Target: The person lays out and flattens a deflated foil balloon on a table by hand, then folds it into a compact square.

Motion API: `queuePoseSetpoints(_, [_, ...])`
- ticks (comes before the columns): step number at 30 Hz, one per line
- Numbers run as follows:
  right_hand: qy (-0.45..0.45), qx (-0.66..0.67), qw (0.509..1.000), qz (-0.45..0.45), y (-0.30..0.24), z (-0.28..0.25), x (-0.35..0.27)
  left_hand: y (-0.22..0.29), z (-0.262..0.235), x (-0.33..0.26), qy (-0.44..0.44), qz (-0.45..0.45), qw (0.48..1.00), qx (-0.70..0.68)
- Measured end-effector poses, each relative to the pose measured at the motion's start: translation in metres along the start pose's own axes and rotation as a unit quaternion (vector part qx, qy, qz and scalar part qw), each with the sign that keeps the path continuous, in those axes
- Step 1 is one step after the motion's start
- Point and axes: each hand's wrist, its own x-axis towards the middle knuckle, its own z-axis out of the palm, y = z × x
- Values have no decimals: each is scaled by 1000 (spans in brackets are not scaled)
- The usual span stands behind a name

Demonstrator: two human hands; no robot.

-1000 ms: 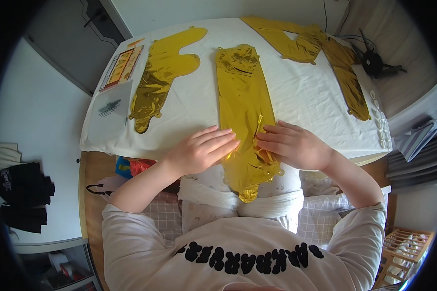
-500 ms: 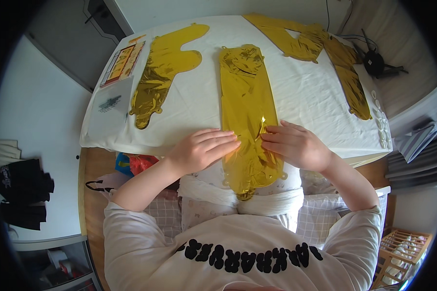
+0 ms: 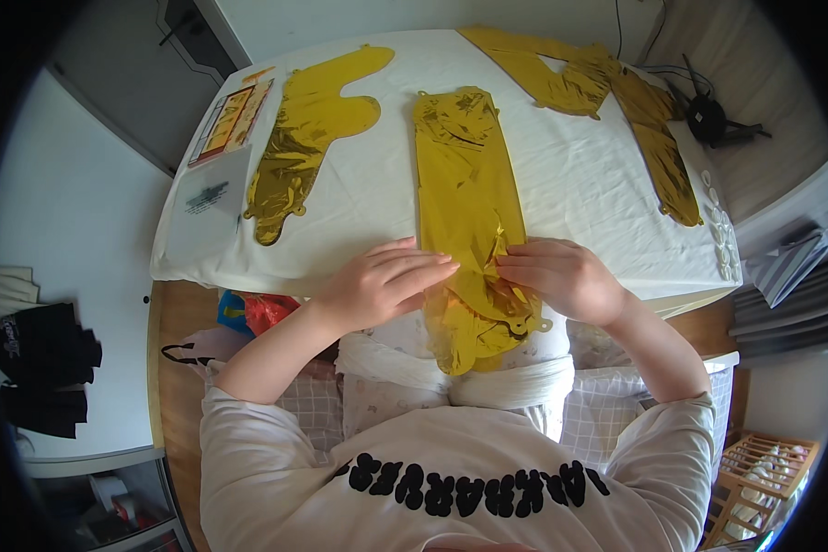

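A long, crinkled gold foil balloon (image 3: 469, 202) lies flat on the white sheet (image 3: 580, 175), its near end hanging over the edge. The left hand (image 3: 382, 285) presses it with flat, spread fingers; the right hand (image 3: 561, 276) pinches a creased fold. More shiny foil shapes (image 3: 308, 138) lie left and far right.

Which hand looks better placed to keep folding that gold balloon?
Probably the right hand: its fingertips already pinch the creased foil of the balloon. The left hand lies flat, pressing it down.
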Motion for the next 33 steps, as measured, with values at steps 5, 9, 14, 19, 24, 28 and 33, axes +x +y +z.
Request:
queuePoseSetpoints(5, [-11, -14, 1000, 3, -4, -4, 0, -4, 3, -2, -10, -10, 1000, 18])
queuePoseSetpoints(9, [-17, -16, 1000, -15, -4, -3, -1, -9, 5, -5, -8, -5, 1000, 5])
queuePoseSetpoints(14, [-27, 22, 999, 2, -3, -1, -3, -3, 2, 1, 15, -37, 999, -38])
queuePoseSetpoints(19, [-36, 25, 999, -12, -2, -5, -1, 0, 0, 2, 0, -49, 998, 34])
queuePoseSetpoints(24, [-39, 37, 998, -22, -3, -5, -1, -2, 4, 0, 2, -48, 998, 34])
queuePoseSetpoints(28, [-34, 50, 998, -17, -1, -4, -1, -1, 4, -1, -1, -43, 998, 46])
queuePoseSetpoints(33, [-23, 68, 997, 3, -3, -4, 0, -3, 4, -2, 8, -16, 997, 69])
